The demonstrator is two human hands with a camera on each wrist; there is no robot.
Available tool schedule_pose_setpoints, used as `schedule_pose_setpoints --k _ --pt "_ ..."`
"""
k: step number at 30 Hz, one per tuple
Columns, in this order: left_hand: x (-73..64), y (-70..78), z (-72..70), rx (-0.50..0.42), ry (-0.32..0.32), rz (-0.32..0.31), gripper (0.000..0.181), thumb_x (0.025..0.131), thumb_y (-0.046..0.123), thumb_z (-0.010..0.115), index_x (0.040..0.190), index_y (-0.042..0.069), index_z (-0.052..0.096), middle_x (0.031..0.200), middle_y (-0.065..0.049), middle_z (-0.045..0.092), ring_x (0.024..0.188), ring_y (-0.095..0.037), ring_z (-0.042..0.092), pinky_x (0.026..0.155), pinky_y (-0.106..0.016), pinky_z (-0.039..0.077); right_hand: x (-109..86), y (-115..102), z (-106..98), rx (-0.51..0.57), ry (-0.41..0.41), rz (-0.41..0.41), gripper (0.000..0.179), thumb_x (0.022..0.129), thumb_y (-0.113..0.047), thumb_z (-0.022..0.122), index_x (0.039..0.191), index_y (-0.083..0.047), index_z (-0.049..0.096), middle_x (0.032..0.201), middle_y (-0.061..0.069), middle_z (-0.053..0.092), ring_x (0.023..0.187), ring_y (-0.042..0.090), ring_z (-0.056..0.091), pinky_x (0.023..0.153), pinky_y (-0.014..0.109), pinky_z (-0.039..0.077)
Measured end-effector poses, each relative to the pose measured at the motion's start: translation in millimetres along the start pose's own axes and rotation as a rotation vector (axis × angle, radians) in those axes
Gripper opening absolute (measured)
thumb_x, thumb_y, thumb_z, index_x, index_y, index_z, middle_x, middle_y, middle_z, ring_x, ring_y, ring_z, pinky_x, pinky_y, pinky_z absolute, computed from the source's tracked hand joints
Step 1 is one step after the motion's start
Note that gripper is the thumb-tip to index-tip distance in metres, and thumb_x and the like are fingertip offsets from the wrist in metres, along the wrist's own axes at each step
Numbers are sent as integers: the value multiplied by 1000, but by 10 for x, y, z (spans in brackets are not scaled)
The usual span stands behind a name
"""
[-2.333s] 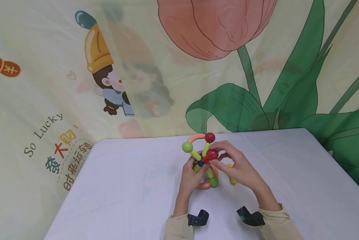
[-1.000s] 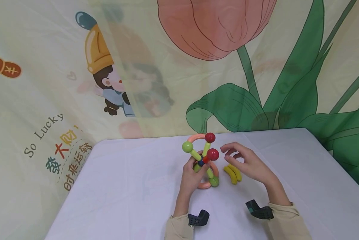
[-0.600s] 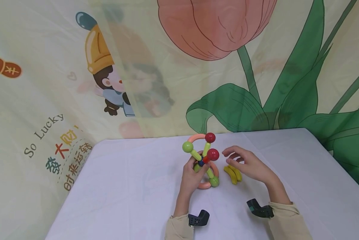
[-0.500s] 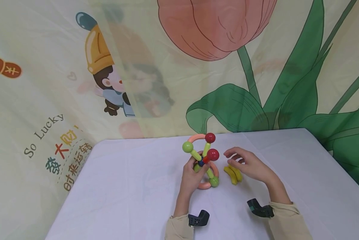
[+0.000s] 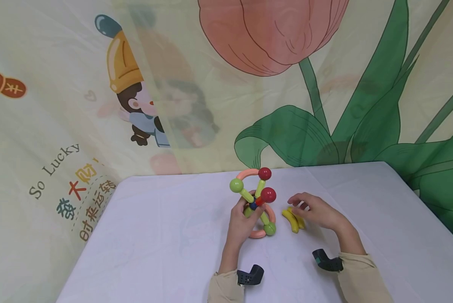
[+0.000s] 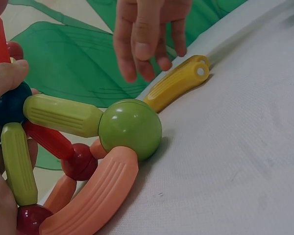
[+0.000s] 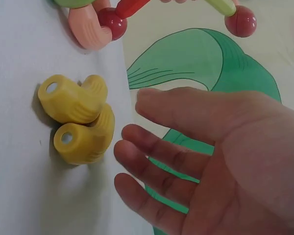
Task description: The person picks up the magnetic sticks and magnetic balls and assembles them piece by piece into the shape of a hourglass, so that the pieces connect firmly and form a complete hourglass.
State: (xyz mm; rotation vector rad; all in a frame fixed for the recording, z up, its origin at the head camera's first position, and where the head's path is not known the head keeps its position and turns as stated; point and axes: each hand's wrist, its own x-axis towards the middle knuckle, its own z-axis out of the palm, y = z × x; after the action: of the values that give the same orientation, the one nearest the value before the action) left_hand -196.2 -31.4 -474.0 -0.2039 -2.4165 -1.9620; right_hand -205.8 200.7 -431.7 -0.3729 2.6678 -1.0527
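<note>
A magnetic stick-and-ball toy structure stands on the table, built of light green and red rods, curved pink rods, and balls such as a green ball (image 6: 130, 128) and a red ball (image 5: 268, 195). Around its dark blue middle ball (image 6: 12, 104) my left hand (image 5: 241, 223) grips it with thumb and fingers. To its right two curved yellow rods (image 5: 290, 221) lie side by side on the cloth, their metal end discs showing in the right wrist view. My right hand (image 5: 319, 211) hovers just over them, fingers loosely bent and apart, holding nothing.
A white cloth covers the table (image 5: 154, 235). Behind it hangs a printed curtain (image 5: 196, 105) with a large tulip and a cartoon figure. Black wrist cameras (image 5: 251, 275) sit on both forearms by the beige sleeves.
My right hand has let go of the structure's front red ball, moved right, then lowered toward the yellow rods. My left hand and the structure have stayed in place.
</note>
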Motion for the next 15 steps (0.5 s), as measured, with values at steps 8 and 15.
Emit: schedule_pose_setpoints --k 8,15 --pt "0 22 -15 -3 -11 -5 45 88 29 67 130 24 52 123 0 61 114 -18 56 100 -38 46 25 93 61 -31 -66 37 36 89 -15 63 125 -12 58 108 10 57 96 23 53 74 33 53" --pt "7 1 -19 -22 -20 30 45 88 29 67 129 23 53 122 0 62 111 -17 57 100 -39 45 50 141 81 -45 -59 78 39 86 -10 64 125 -13 57 106 10 55 94 22 53 74 33 54"
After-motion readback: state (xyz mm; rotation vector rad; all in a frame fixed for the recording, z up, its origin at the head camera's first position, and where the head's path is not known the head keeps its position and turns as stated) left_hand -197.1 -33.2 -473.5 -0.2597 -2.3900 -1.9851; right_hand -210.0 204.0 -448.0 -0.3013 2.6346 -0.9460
